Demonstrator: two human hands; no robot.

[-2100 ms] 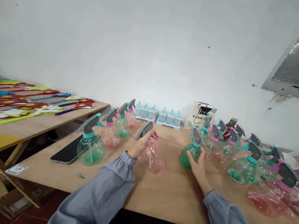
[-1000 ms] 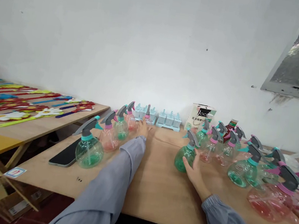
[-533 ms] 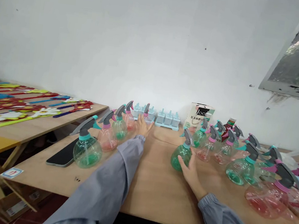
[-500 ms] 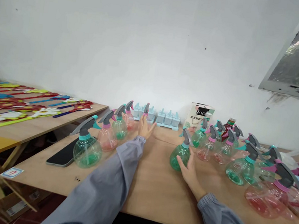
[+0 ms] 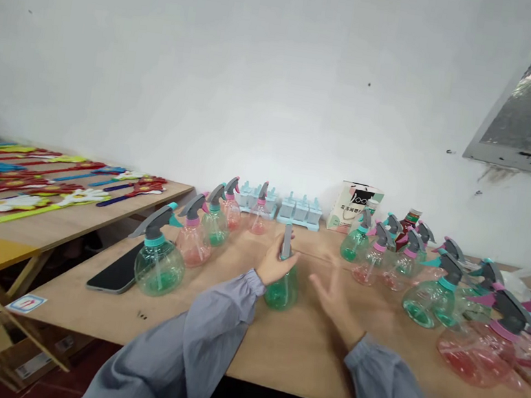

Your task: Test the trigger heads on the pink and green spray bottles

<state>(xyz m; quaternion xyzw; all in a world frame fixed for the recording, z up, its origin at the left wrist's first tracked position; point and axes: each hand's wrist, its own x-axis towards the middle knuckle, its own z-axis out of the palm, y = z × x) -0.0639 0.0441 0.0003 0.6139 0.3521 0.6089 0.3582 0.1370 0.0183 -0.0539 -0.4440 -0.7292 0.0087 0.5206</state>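
My left hand (image 5: pixel 275 262) is closed around the neck of a green spray bottle (image 5: pixel 283 291) near the middle of the table. That bottle stands upright with a grey trigger head and green liquid inside. Just to its right, my right hand (image 5: pixel 333 293) is apart from it, fingers spread and a little blurred, holding nothing. A pink spray bottle (image 5: pixel 259 220) stands beyond my left hand. Left of my left arm, a green spray bottle with a teal collar (image 5: pixel 158 270) and a pink one (image 5: pixel 192 243) head a row running back.
Several more spray bottles crowd the right side, including a pink one (image 5: pixel 477 354) and a green one (image 5: pixel 428 302). A phone (image 5: pixel 113 272) lies at left. Light-blue popsicle moulds (image 5: pixel 299 212) and a printed box (image 5: pixel 353 207) are at the back. Colourful flower-ended sticks (image 5: pixel 74 198) cover another table.
My left hand has come back from the rear pink bottle and taken hold of the green bottle, now further left. My right hand has let go of it.
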